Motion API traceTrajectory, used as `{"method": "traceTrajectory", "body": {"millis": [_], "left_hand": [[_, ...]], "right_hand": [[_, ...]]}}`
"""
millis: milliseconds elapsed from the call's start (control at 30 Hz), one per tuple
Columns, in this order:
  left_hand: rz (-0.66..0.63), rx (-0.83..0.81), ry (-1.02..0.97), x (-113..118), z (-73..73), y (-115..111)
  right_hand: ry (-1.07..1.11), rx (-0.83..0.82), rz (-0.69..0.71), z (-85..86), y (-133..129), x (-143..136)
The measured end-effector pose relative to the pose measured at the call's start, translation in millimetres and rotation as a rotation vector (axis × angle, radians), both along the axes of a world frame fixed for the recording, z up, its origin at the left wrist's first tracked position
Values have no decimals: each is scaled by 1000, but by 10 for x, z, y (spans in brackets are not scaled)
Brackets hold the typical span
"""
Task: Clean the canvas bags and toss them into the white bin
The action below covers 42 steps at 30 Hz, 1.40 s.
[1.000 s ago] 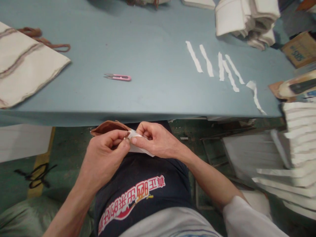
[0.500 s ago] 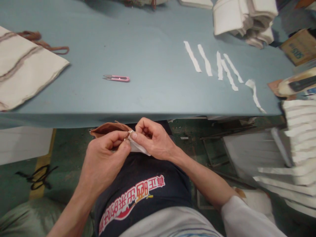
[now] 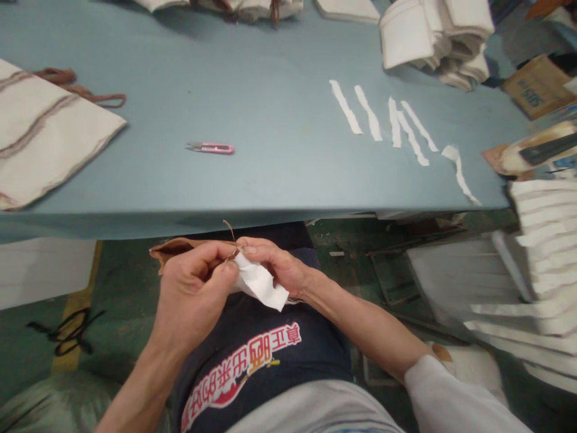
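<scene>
Both hands meet over my lap, just below the table's front edge. My left hand (image 3: 193, 291) pinches a piece of brown fabric (image 3: 175, 245) with thumb and forefinger. Against it, my right hand (image 3: 277, 261) has its fingers closed on the same work, beside a white strip (image 3: 264, 284) that hangs down between the hands. A thin brown thread (image 3: 229, 228) sticks up above the fingertips. Pink thread snips (image 3: 211, 148) lie on the blue-green table (image 3: 261, 174), beyond my hands.
Several white strips (image 3: 368, 113) lie at the table's right. A cream cloth piece (image 3: 58, 135) with brown cord is at the left. Folded cloth stacks (image 3: 408, 36) and a cardboard box (image 3: 535, 87) stand at the back right. More white strips (image 3: 552, 240) hang at the right.
The white strip now hangs lower and shows more between the hands. My right fingers have come down and in toward my left. The thread stands higher, and the view has shifted slightly.
</scene>
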<state>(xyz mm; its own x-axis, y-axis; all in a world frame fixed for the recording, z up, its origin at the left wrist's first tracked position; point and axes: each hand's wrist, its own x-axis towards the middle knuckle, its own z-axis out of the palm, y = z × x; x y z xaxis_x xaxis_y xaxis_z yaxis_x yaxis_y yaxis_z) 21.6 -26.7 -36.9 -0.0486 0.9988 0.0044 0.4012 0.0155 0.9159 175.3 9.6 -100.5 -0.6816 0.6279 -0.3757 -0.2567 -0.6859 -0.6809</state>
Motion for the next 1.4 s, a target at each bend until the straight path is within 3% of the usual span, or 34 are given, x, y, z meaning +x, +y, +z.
{"method": "traceTrajectory", "body": {"millis": [200,300,400,500,667,867,967,1133,1400], "left_hand": [[-148,-153,-128,-115,77,63],[-154,-195,-159,-137,69,92],[-178,-177,-143,-137,100,111],[-278,-115,-95,-139,190,130],[-360,11,6,-142,416,160],[-310,53,127,-169,586,67],[-255,2,98,-186,553,9],[-228,37,120,-201,487,-4],[-226,268,186,-193,349,6]], "right_hand": [[-44,298,-43,199,-59,114],[-120,449,-30,222,-42,248],[-277,621,-162,270,29,395],[-364,835,-281,471,110,497],[-325,1130,-7,897,259,442],[-430,1509,203,930,503,301],[-464,1494,318,934,515,301],[-434,1281,428,1002,490,319],[-320,895,340,890,394,284]]}}
